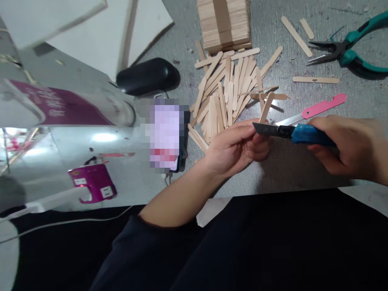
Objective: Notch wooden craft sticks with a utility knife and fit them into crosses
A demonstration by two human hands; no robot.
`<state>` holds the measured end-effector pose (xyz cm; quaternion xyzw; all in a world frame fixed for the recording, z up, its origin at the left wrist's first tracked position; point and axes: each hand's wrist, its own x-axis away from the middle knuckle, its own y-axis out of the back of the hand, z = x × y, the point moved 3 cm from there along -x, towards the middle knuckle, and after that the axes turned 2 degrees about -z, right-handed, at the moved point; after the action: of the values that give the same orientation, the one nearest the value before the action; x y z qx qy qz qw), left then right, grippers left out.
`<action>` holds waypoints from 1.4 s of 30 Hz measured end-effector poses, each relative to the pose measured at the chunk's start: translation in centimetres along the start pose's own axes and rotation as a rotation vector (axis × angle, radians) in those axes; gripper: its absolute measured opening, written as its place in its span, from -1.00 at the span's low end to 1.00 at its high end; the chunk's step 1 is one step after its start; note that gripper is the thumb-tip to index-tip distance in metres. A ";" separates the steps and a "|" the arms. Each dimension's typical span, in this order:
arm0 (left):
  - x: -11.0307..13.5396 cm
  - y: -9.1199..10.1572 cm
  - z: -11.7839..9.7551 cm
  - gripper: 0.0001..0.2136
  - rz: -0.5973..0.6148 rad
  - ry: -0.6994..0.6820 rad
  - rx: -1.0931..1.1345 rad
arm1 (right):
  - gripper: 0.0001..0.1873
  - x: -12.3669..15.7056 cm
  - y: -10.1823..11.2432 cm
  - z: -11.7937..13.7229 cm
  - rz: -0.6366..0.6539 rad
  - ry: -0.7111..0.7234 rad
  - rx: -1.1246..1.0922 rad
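Observation:
My left hand (239,147) is closed around a wooden craft stick (267,106) that stands up out of my fingers. In my right hand (348,147) is a blue-handled utility knife (306,134); its dark blade (266,129) lies across the stick just above my left fingers. A loose heap of wooden sticks (227,91) lies right behind my left hand on the grey mat.
A banded stack of sticks (224,24) stands at the back. Teal pliers (348,44) lie at the far right, a pink-handled blade (321,107) just behind my right hand. A black case (148,76), a phone (166,135) and a purple power strip (93,182) are on the left.

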<state>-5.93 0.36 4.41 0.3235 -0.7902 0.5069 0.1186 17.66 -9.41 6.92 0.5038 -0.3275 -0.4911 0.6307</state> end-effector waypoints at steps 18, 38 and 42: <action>0.1 0.2 0.2 -0.59 -0.113 0.041 0.044 | -0.45 0.2 0.0 -0.1 0.062 -0.006 -0.037; 0.3 -0.2 0.7 -0.45 0.120 -0.039 -0.009 | -0.48 -0.2 -0.3 -1.4 0.105 -0.090 -0.209; 0.4 0.3 1.0 -0.40 0.050 0.000 -0.003 | -0.39 -0.1 -0.6 -1.6 0.081 -0.078 -0.227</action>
<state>-6.23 -0.60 3.94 0.3035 -0.7988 0.5085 0.1063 18.90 -8.79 5.89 0.3959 -0.3143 -0.5184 0.6897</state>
